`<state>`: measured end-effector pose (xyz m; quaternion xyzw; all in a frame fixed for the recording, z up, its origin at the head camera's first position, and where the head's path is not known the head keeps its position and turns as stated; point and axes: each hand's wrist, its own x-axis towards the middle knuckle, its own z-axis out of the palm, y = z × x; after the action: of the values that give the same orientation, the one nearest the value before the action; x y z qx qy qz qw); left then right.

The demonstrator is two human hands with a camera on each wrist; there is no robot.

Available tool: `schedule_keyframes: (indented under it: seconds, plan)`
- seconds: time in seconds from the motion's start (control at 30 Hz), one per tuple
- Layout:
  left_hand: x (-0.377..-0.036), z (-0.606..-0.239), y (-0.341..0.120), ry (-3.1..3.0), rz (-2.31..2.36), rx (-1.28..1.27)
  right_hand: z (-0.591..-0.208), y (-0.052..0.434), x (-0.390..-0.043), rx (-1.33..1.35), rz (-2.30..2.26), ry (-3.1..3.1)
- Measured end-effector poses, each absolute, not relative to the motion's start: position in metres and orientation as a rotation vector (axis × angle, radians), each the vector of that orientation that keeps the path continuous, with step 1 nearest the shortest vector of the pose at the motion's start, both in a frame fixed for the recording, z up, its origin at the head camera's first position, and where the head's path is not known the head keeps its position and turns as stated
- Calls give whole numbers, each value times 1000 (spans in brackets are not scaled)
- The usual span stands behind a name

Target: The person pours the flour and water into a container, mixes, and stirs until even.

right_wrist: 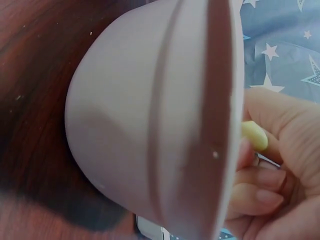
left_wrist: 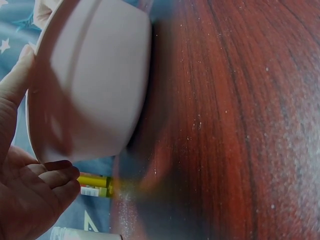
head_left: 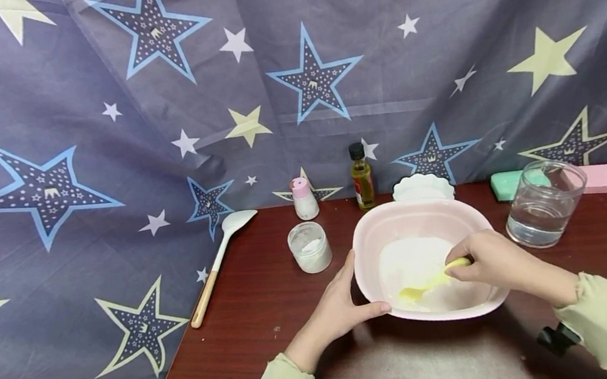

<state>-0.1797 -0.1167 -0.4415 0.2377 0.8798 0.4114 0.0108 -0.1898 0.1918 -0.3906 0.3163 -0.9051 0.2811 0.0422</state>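
A pale pink bowl (head_left: 365, 251) with white powder (head_left: 411, 258) inside stands on the table. My left hand (head_left: 336, 309) holds it at the near left corner, with the thumb on the rim and the fingers along the outer side. In the left wrist view the fingers (left_wrist: 62, 180) curl just under the rim. My right hand (head_left: 485, 262) reaches over the right rim and grips a yellow spatula (head_left: 434, 282), its blade down in the powder. The right wrist view shows the yellow handle end (right_wrist: 255, 135) between thumb and fingers; the bowl's wall hides the blade there.
Left of the bowl stand an open jar of white powder (head_left: 311, 248) and a pink-capped shaker (head_left: 304, 199). Behind are an oil bottle (head_left: 361, 179) and a white scalloped dish (head_left: 423, 187). A glass of water (head_left: 544, 207) stands right; a white ladle (head_left: 218, 263) lies far left.
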Motion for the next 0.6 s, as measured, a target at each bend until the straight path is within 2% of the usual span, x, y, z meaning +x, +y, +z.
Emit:
schedule_keyframes:
  seconds: [0.6]
  plan:
    - [-180, -440, -117, 2746, 1269, 729, -394, 175, -198, 728, 804, -2717]
